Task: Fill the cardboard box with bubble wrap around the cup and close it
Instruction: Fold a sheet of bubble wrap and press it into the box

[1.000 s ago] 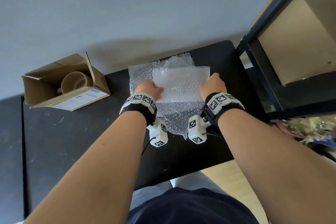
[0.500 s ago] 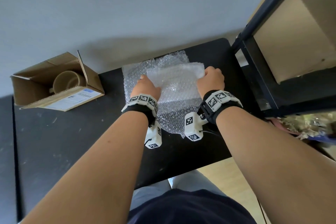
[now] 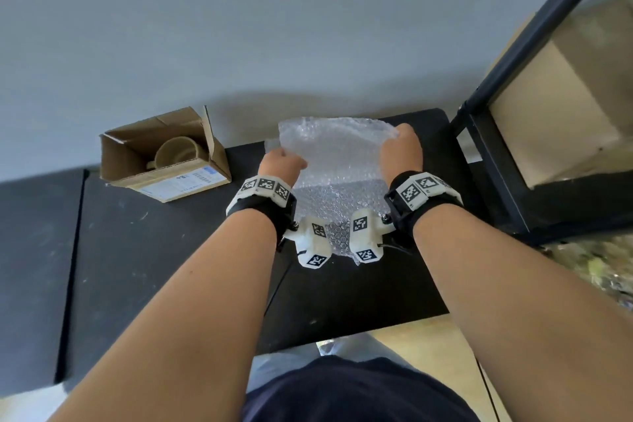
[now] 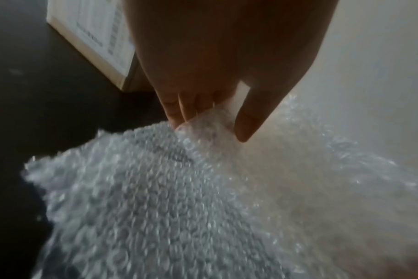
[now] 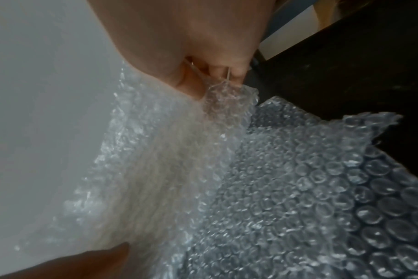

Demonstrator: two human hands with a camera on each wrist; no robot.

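A sheet of fine bubble wrap is raised off the black table, held at both sides. My left hand pinches its left edge, and the left wrist view shows thumb and fingers closed on that bubble wrap. My right hand pinches its top right corner; the right wrist view shows the bubble wrap bunched in the fingers. More wrap with larger bubbles lies on the table beneath. An open cardboard box holding a tan cup stands at the far left.
A black shelf frame with a big cardboard box stands close on the right. A grey wall runs behind the table. The table's near edge is in front of my body, with wooden floor beyond it.
Both hands have closed on the top sheet's edges and lifted it off the pile toward the wall. The lower wrap stays on the table.
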